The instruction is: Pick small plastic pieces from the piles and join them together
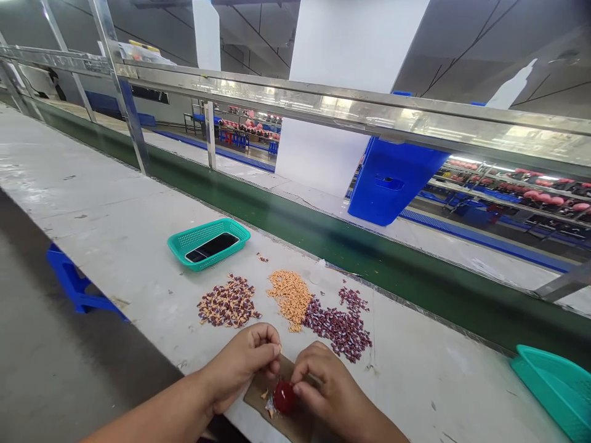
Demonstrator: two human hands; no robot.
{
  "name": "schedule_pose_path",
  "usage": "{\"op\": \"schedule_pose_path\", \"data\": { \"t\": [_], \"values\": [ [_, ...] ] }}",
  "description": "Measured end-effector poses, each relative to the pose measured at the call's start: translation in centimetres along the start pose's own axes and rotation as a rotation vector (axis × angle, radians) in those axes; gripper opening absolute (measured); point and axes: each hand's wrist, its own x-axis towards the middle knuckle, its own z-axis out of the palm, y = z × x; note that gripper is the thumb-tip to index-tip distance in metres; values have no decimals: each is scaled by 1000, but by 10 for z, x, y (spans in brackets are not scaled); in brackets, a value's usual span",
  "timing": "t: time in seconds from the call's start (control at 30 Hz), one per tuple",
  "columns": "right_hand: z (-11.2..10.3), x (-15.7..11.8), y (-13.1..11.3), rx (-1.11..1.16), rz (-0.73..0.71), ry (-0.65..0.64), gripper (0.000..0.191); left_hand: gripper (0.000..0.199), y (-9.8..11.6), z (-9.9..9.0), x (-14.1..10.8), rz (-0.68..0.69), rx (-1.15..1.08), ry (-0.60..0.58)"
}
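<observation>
My left hand [258, 355] is closed in a pinch above a brown mat [261, 394]; a tiny pale piece seems to show at its fingertips, too small to name. Beside it my right hand [325, 383] has thumb and forefinger bent together at the edge of a round, shiny red thing [283, 397] on the mat. What those fingers hold, if anything, is hidden. Beyond my hands lie a pile of small orange pieces [290, 295], a pile of dark red pieces [339, 326] and a pile of two-coloured orange and dark red pieces [229, 303].
A green basket [178, 245] with a phone [213, 246] in it stands behind the piles. Another green basket [549, 387] is at the right edge. A green conveyor belt [258, 206] runs along the table [115, 215]. Blue stools [76, 283] stand below and across.
</observation>
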Motion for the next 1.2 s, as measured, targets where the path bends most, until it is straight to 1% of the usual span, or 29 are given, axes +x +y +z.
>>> {"op": "schedule_pose_path", "data": {
  "t": [0.1, 0.23, 0.33, 0.4, 0.47, 0.63, 0.73, 0.93, 1.1, 1.2],
  "values": [
    [5, 0, 1, -181, -54, -37, 23, 11, 3, -5, -2, 28, 27, 41],
    [11, -1, 1, -287, -76, -51, 21, 12, 2, -7, -5, 41, 37, 43],
    [12, -2, 1, -324, -101, -57, 19, 15, -3, -5, -6, 49, 25, 25],
    [13, -3, 2, -302, -127, -43, 19, 16, -6, -3, -8, 43, 23, 4],
    [13, -3, 3, -225, -148, 7, 20, 16, -8, 0, -9, 32, 30, -11],
    [12, -1, 4, 25, -136, 262, 12, 22, -10, 9, -14, -10, 55, -33],
    [12, 0, 3, 84, -145, 339, 10, 24, -8, 14, -15, -43, 42, -58],
    [14, 0, 1, 115, -135, 396, 11, 24, -7, 16, -16, -54, 66, -56],
    [14, 0, 2, 122, -125, 374, 10, 28, -10, 14, -14, -59, 93, -79],
    [15, 0, 2, 133, -119, 381, 9, 28, -12, 13, -13, -54, 91, -74]
  ]
}}
